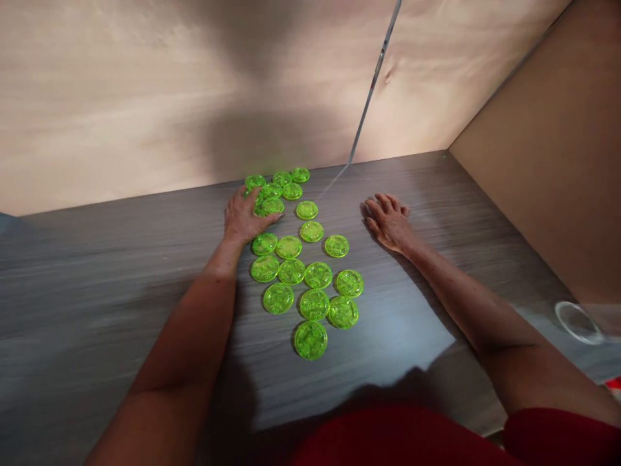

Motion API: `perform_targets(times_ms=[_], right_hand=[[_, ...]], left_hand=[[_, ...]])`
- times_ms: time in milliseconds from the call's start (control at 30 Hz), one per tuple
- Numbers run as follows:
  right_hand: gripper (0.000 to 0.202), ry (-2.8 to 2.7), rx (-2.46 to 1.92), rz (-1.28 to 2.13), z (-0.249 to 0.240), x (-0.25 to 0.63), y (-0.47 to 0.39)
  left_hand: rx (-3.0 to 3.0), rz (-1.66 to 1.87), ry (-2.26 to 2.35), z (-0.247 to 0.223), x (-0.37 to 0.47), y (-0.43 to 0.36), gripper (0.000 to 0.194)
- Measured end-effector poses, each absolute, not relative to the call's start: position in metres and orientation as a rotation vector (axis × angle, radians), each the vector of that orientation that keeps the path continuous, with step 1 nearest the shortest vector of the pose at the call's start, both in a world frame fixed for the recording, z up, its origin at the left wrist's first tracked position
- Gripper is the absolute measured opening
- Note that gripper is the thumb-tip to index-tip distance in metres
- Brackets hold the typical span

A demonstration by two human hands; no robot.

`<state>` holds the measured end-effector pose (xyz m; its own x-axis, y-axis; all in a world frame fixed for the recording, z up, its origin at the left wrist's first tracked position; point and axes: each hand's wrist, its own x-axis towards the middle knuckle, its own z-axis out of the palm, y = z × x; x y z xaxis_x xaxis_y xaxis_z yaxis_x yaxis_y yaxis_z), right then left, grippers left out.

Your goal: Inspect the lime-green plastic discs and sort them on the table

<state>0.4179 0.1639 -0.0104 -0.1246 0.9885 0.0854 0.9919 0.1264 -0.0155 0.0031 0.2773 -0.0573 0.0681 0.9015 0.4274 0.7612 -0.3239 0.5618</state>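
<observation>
Left hand (242, 217) spread, thumb out, at the edge of the green discs (311, 340), flat on the table (121, 259); right hand (388, 223) loosely spread, well apart. Discs cluster unevenly, some touching, others separate: no finished arrangement showing.

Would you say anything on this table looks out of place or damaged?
Only a tiny green speck far back on the right seems odd, lying well away from the green discs; no damage shows.

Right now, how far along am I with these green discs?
The nearer green discs look laid out, flat on the tabletop. The left hand is at the bunched discs near the wall; the right hand, apparently empty, rests rightward. How much is left can't be told.
</observation>
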Motion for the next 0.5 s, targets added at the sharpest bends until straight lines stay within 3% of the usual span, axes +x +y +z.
perform_targets(times_ms=[133, 233, 500], right_hand=[[0.062, -2.371, -2.027, 0.009, -0.009, 0.4176, 0.165], [0.064, -2.24, -2.057, -0.112, -0.0096, 0.416, 0.1647], [0.058, -2.224, -1.979, -0.147, -0.0154, 0.4201, 0.169]], left_hand=[[2.169, 1.095, 1.691, -0.0572, 0.0028, 0.2764, 0.094], [2.175, 1.099, 1.671, -0.0571, 0.0026, 0.2752, 0.097], [2.151, 1.168, 1.658, -0.0572, 0.0069, 0.2731, 0.086]])
